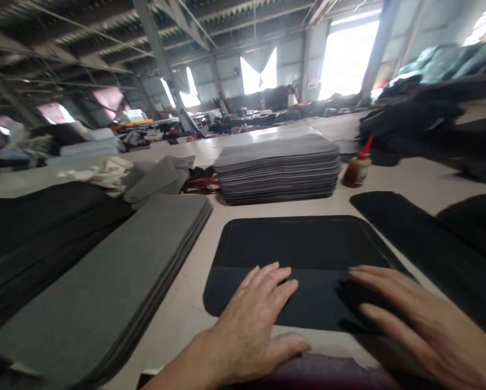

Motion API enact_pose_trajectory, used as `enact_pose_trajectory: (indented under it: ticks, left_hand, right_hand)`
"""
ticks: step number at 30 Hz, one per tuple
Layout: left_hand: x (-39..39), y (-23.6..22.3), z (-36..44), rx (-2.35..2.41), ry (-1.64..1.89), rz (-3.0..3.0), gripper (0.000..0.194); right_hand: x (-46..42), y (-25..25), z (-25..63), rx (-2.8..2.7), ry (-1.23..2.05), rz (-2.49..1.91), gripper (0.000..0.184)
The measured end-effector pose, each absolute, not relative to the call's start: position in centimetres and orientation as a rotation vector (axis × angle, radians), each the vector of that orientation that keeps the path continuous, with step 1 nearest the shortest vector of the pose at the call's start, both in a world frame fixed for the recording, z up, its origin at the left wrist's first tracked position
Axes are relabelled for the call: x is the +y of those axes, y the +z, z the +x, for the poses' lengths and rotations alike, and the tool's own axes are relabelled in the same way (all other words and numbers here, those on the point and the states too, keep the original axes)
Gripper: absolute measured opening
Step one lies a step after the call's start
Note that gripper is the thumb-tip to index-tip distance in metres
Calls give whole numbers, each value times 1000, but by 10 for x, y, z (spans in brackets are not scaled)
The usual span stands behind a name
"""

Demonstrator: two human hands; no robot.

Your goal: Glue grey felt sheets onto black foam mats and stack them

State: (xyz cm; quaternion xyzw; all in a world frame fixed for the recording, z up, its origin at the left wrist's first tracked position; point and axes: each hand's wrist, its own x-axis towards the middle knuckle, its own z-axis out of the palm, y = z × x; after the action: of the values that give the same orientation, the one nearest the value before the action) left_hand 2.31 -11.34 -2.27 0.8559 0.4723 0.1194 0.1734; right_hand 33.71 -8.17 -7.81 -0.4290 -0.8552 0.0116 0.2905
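A black rounded-corner fabric panel lies flat on the pale table in front of me, with a seam or fold line running across its middle. My left hand rests on the panel's near left part, fingers stretched out and thumb spread toward the near edge. Over the right side of the same panel is my right hand, slightly blurred, its fingers extended and thumb apart. A dark shadow lies beneath it, and whether it touches the cloth I cannot tell. Neither hand grips anything.
Behind the panel stands a neat stack of grey panels. A long grey stack and black fabric lie at left. Right of the panel are black strips and a red-tipped bottle. Crumpled cloth sits farther back.
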Motion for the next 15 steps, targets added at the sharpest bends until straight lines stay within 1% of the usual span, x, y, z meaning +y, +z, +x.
enact_pose_trajectory:
  ticks: [1, 3, 5, 8, 11, 15]
  left_hand:
    - [-110, -25, 33, 1289, 221, 2453, 84]
    - [-103, -32, 45, 1262, 62, 2476, 97]
    - [-98, -40, 47, 1277, -37, 2502, 101]
    - [-98, -52, 34, 1328, -132, 2593, 100]
    - [-104, -62, 10, 1368, -82, 2793, 99]
    - [-114, -72, -26, 1381, 176, 3191, 101]
  right_hand:
    - [-86, -73, 330, -2391, 30, -1112, 50]
    - [-92, -69, 312, -2588, 40, -1063, 60]
    - [-95, -69, 299, -2693, 38, -1071, 66]
    - [-100, -76, 298, -2709, -37, -1157, 72]
    - [-107, -84, 313, -2643, -177, -1260, 77]
    - [-118, -96, 340, -2542, -410, -1371, 80]
